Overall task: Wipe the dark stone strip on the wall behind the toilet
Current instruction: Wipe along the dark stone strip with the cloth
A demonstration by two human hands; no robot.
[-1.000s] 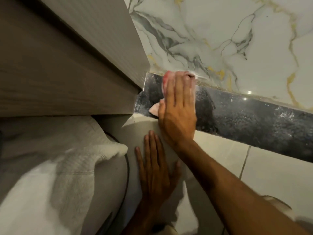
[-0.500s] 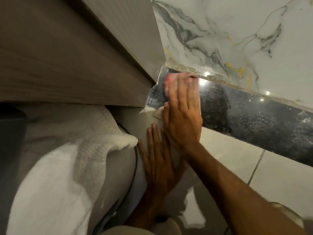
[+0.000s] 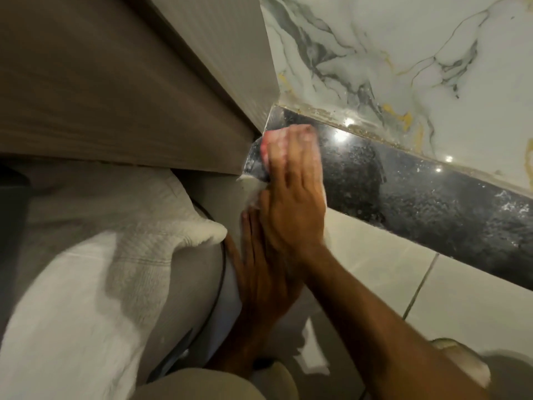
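A glossy dark stone strip (image 3: 432,203) runs slantwise across the wall, between veined white marble above and plain pale tiles below. My right hand (image 3: 291,197) lies flat on the strip's left end, fingers together, pressing a pink and white cloth (image 3: 271,140) against the stone; only the cloth's edges show around the fingers. My left hand (image 3: 259,272) rests flat on the pale tile just below, fingers spread, partly hidden under the right wrist.
A wood-grain cabinet (image 3: 115,96) overhangs at the upper left and meets the strip's left end. A white towel (image 3: 101,269) drapes over a pale rounded fixture (image 3: 184,284) at the lower left. Veined marble wall (image 3: 403,53) fills the upper right.
The view has shifted so the hands sit further right and lower. My right hand and cloth slid slightly down on the strip's left end; my left hand moved up under the right wrist.
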